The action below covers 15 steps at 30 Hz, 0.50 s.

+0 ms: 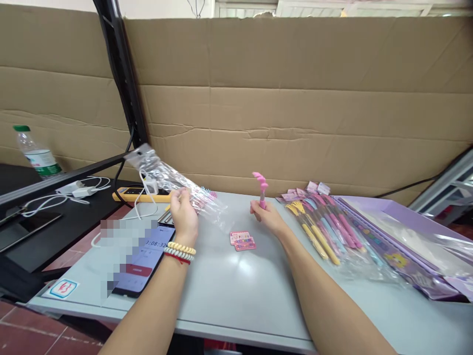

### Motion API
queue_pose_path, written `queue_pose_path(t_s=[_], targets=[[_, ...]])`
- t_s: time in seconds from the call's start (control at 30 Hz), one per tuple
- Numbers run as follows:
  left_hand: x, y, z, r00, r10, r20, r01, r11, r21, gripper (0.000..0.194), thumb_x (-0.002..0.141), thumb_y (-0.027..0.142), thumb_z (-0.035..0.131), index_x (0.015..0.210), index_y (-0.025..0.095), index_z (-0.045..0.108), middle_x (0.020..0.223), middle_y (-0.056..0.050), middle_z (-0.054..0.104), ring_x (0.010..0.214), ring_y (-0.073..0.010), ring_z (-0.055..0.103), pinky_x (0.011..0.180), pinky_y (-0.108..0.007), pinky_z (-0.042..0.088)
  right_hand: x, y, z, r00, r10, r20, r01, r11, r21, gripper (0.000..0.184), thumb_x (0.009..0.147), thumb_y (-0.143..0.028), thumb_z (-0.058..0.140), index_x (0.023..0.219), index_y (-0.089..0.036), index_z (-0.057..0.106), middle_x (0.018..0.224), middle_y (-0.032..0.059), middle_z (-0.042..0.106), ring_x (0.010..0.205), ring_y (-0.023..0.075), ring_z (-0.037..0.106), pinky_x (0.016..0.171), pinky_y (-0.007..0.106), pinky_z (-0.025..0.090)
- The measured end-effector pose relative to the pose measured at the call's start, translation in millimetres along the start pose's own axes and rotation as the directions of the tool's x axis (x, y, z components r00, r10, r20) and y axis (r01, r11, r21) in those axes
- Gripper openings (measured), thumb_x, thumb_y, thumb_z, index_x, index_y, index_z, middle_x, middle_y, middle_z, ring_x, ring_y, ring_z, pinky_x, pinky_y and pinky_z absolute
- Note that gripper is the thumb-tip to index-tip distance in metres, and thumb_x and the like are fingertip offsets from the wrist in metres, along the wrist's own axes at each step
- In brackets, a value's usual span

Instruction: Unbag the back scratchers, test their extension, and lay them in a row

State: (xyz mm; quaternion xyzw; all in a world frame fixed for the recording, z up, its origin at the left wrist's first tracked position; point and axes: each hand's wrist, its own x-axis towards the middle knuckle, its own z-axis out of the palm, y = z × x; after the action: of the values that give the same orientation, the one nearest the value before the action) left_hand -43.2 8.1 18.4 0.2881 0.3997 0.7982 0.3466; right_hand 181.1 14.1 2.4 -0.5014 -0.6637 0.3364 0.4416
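Observation:
My left hand (185,214) is closed around a long clear plastic sleeve (166,175), which slants from upper left down to the right above the table. My right hand (266,215) grips a pink pen (261,185) with a wavy pink top pointing up; its lower part is hidden in my fingers. Two small pink printed cards (244,241) overlap on the table between my forearms. To the right of my right hand lie several pens (325,227) in yellow, pink and blue, some in clear wrappers.
A purple tray (384,203) with printed packaging stands on the right. A phone (140,266) showing a timer lies by my left forearm, near a white cable (138,207). Cardboard (281,108) walls the table's back; a black metal post (123,74) rises at left.

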Motion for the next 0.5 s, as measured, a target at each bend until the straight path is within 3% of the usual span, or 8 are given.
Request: queue_pose_path(t_s=[0.13,0.23,0.3,0.4,0.5], targets=[[-22.1,-1.6,9.7,0.968,-0.145,0.207,0.138,0.989,0.047,0.016,0.087,0.028,0.047,0.097,0.017,0.052,0.090,-0.007,0.067,0.084,-0.0175,0.066,0.075,-0.032,0.052,-6.7,-31.7,17.7,0.996,-0.050,0.075,0.051,0.999,-0.003,0.053,0.079,-0.066,0.042,0.056,-0.019,0.039,0.052,-0.0032,0.034,0.050,0.0089,0.029,0.051,0.025,0.025],[-39.7,-1.7,14.4,0.934,-0.123,0.335,0.098,0.991,0.091,0.017,0.088,0.031,0.046,0.094,0.017,0.054,0.099,-0.009,0.068,0.091,-0.0190,0.066,0.083,-0.035,0.051,-18.1,-66.6,30.6,0.985,-0.170,0.023,0.171,0.981,-0.092,0.050,0.083,-0.060,0.040,0.055,-0.019,0.033,0.054,-0.0030,0.032,0.052,0.0087,0.029,0.052,0.024,0.024],[-48.5,-0.5,15.9,0.922,-0.077,0.380,0.037,0.993,0.112,0.019,0.088,0.033,0.048,0.092,0.017,0.056,0.104,-0.010,0.067,0.097,-0.0199,0.064,0.087,-0.035,0.049,-28.0,-85.3,35.3,0.973,-0.230,-0.020,0.216,0.939,-0.267,0.048,0.083,-0.054,0.045,0.052,-0.018,0.035,0.058,-0.0012,0.039,0.055,0.0093,0.035,0.054,0.024,0.026],[-57.7,4.0,17.3,0.910,-0.093,0.404,0.033,0.988,0.151,0.025,0.088,0.036,0.048,0.103,0.018,0.056,0.109,-0.010,0.066,0.099,-0.0212,0.064,0.088,-0.036,0.049,-45.9,-98.9,36.0,0.980,-0.199,-0.025,0.158,0.843,-0.514,0.045,0.076,-0.047,0.058,0.047,-0.017,0.039,0.061,0.0008,0.047,0.056,0.0101,0.041,0.055,0.025,0.027],[-65.7,8.3,18.2,0.904,-0.101,0.416,0.020,0.981,0.194,0.033,0.089,0.040,0.048,0.113,0.019,0.054,0.112,-0.010,0.066,0.101,-0.0217,0.063,0.089,-0.037,0.049,-64.8,-97.5,35.6,0.995,-0.101,-0.018,0.072,0.812,-0.579,0.036,0.071,-0.035,0.063,0.047,-0.018,0.042,0.065,0.0024,0.053,0.063,0.0135,0.051,0.057,0.025,0.031]])
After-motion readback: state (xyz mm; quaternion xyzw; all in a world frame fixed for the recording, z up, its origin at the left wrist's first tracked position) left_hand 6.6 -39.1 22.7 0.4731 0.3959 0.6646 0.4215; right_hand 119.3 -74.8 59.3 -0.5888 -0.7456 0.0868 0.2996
